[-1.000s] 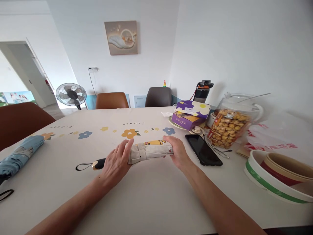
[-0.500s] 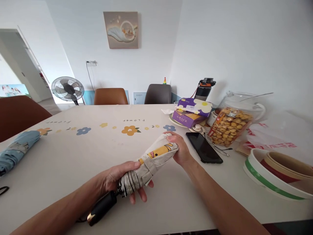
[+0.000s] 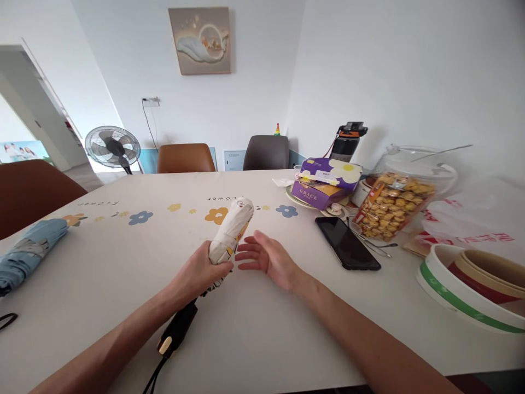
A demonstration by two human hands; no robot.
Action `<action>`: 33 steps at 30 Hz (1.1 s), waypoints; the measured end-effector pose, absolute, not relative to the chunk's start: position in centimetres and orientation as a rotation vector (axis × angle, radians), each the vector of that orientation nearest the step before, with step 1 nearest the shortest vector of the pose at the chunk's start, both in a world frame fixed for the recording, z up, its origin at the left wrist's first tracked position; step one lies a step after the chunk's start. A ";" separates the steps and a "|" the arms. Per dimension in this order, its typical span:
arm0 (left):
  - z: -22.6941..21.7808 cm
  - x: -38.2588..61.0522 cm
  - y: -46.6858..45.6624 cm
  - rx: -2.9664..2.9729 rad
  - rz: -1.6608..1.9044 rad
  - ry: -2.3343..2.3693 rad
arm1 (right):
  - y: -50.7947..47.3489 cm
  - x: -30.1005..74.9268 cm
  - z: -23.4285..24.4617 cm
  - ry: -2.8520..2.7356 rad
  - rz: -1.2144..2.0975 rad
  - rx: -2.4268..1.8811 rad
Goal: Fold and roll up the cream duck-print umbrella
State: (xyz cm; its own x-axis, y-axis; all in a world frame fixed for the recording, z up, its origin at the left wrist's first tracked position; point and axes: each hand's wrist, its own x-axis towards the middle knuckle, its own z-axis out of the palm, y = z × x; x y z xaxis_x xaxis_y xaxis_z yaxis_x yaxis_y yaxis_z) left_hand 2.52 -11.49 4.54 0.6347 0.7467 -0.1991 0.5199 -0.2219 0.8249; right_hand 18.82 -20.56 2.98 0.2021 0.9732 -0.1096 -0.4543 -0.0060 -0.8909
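A folded cream umbrella (image 3: 229, 232) with a cartoon print is held tilted over the table, its top pointing away from me. My left hand (image 3: 209, 260) is wrapped around its rolled canopy. The black handle (image 3: 178, 328) with a gold-coloured button hangs below, a wrist strap trailing from it. Just right of the canopy, my right hand (image 3: 270, 260) has its fingers apart and holds nothing. Whether its fingertips touch the cloth I cannot tell. Another folded umbrella (image 3: 33, 251), light blue, lies at the table's left.
On the right side of the white table (image 3: 123, 284) lie a black phone (image 3: 346, 243) and glasses (image 3: 375, 246). Beyond them are purple boxes (image 3: 324, 189), a jar of snacks (image 3: 396, 205) and a dark bottle (image 3: 346, 142). Paper bowls (image 3: 455, 295) stand at the near right.
My right hand has let go of the umbrella's top and opened beside it. My left hand has shifted higher on the canopy, and the umbrella has turned more upright and leftward.
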 end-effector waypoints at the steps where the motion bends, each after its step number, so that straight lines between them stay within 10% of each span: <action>1: 4.4 2.5 -11.4 1.971 0.273 1.032 | -20.6 18.3 2.9 -0.733 1.322 -0.967; 33: 4.2 2.6 -11.6 1.950 0.231 0.966 | -20.4 17.8 1.6 -0.802 1.347 -1.145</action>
